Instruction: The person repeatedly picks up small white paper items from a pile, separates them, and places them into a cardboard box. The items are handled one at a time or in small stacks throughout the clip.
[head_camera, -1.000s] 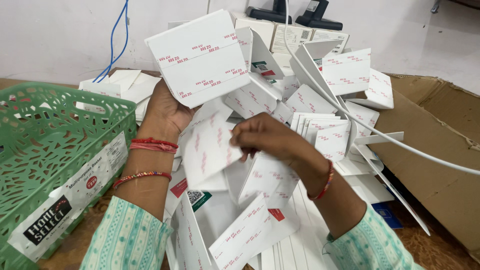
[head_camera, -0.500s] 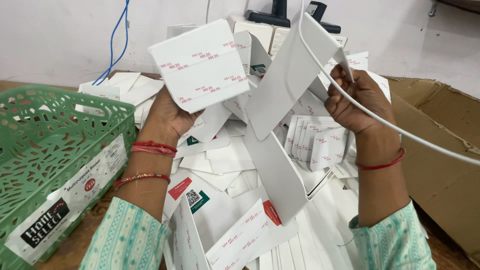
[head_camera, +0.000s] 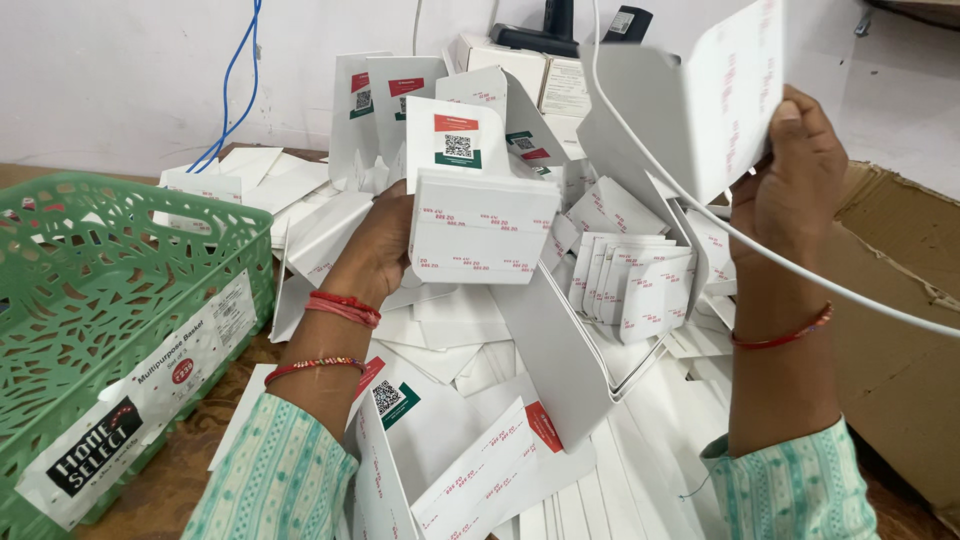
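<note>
We note a green basket (head_camera: 110, 300) at far left on the wooden table. Beside it, the left hand (head_camera: 385, 250) grips a folded white box (head_camera: 483, 225) (patterned side toward us) above a heap of flat cards (head_camera: 470, 400). Further right, the right hand (head_camera: 795, 175) is raised, closed on a large white card (head_camera: 690, 95); a white cable (head_camera: 830, 285) crosses it.

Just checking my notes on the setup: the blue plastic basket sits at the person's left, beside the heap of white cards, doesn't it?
Not quite: the plastic basket is green, not blue, as the head view shows. It does sit at the person's left, beside the heap of white cards. The only blue thing there is a cable on the wall.
</note>
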